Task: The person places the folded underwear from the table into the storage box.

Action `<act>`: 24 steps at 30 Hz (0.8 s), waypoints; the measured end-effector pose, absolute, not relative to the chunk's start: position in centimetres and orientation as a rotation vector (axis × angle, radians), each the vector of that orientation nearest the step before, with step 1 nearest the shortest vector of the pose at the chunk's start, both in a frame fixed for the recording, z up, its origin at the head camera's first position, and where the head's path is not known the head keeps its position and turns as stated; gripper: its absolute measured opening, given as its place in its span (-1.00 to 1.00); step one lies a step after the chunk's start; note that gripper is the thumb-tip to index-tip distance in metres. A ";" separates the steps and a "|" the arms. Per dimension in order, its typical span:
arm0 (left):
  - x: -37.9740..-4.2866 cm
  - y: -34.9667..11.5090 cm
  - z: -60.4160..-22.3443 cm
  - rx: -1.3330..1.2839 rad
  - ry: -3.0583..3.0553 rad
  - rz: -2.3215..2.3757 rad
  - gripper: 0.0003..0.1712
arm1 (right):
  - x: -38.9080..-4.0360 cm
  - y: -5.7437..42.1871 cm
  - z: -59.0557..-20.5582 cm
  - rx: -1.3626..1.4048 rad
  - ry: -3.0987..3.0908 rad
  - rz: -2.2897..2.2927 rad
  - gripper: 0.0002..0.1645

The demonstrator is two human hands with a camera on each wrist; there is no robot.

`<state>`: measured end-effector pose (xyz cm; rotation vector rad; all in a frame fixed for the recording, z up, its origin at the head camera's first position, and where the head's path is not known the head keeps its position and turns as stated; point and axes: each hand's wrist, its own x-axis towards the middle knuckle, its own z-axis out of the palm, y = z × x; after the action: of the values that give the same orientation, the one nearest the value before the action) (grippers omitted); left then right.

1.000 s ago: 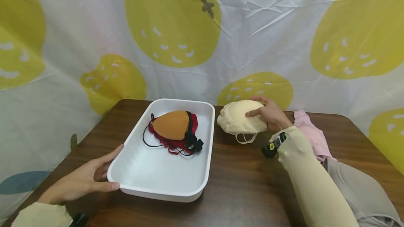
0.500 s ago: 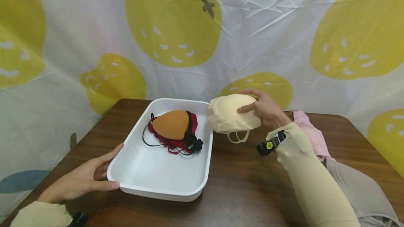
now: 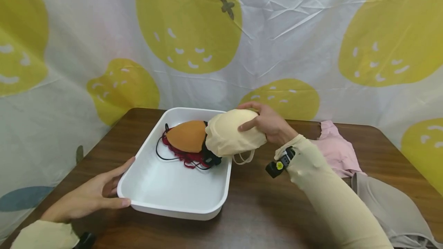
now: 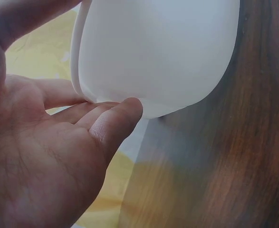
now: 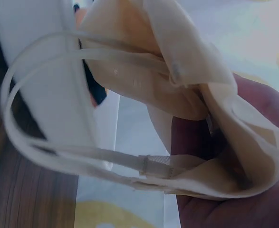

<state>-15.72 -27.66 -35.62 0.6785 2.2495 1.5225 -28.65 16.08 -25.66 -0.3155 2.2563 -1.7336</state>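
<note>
My right hand grips a folded cream bra by its right end, thumb over the cup. It hangs over the right rim of a white plastic tray, covering part of that rim. In the right wrist view the thin straps of the cream bra dangle in loops. My left hand holds the near left corner of the tray, thumb at the rim and fingers against the outer wall. Inside the tray lies an orange bra with black trim and cords, on top of a dark red lacy garment.
At the right of the brown wooden table lie a pink bra and a grey bra, partly behind my right sleeve. A white curtain with yellow fruit prints stands close behind the table.
My right hand has lifted the cream bra from the table and carried it left, over the tray's right rim. The left hand and the tray have stayed in place.
</note>
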 end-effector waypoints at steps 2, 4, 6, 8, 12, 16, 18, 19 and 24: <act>-15.8 -27.6 -35.6 0.692 2.244 1.526 0.18 | -28.5 15.3 -25.5 -0.345 2.255 -1.733 -0.10; -15.8 -27.6 -35.6 0.706 2.234 1.532 0.18 | -28.3 14.5 -25.4 -0.373 2.251 -1.729 -0.09; -15.8 -27.6 -35.6 0.711 2.225 1.537 0.18 | -28.0 13.6 -25.2 -0.393 2.238 -1.729 -0.08; -15.8 -27.6 -35.6 0.709 2.216 1.542 0.18 | -27.8 12.9 -25.1 -0.405 2.229 -1.727 -0.08; -15.8 -27.5 -35.6 0.707 2.203 1.547 0.18 | -27.4 11.3 -24.8 -0.421 2.185 -1.742 -0.13; -15.8 -27.6 -35.6 0.708 2.211 1.546 0.18 | -26.9 10.1 -24.6 -0.452 2.147 -1.762 -0.16; -15.8 -27.6 -35.6 0.700 2.217 1.543 0.18 | -26.6 9.5 -24.5 -0.475 2.128 -1.772 -0.17; -15.8 -27.6 -35.6 0.696 2.217 1.545 0.18 | -26.5 9.3 -24.4 -0.488 2.115 -1.775 -0.17; -15.8 -27.6 -35.6 0.698 2.234 1.542 0.18 | -25.7 8.0 -24.6 -0.577 2.140 -1.720 -0.19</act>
<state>-15.75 -27.58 -35.64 0.6983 2.2338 1.5418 -25.73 8.00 -24.58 -0.5769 2.1396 -1.7197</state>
